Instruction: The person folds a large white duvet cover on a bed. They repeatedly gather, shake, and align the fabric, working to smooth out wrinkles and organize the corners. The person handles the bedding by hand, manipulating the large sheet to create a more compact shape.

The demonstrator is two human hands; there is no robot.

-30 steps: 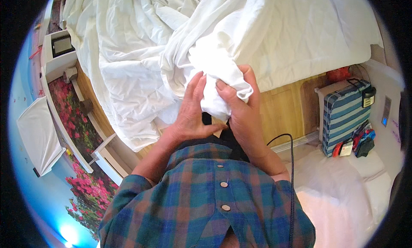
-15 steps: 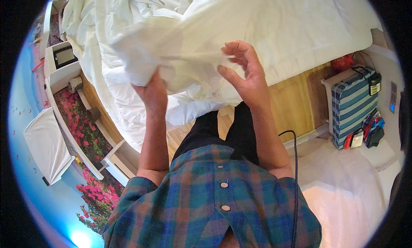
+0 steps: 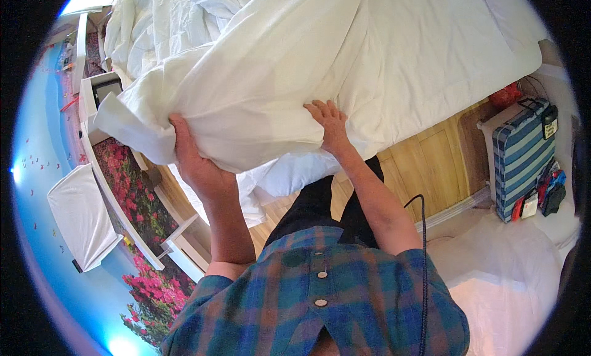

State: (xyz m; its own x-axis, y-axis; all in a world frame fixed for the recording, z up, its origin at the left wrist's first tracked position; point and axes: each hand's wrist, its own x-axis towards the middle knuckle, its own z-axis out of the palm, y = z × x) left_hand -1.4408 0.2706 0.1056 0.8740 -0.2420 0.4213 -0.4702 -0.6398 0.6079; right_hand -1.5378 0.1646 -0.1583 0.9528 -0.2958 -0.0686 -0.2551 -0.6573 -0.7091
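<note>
White and loose, seemingly at the spreading step: clamping sheet by the edge in left hand, resting right hand atop with fingers apart; probably needs even tension next.

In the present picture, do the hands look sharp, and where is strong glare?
Head view: left hand and right hand look fairly sharp; lower left, glare on the blue wall; upper left, a patch washed out to white.
</note>
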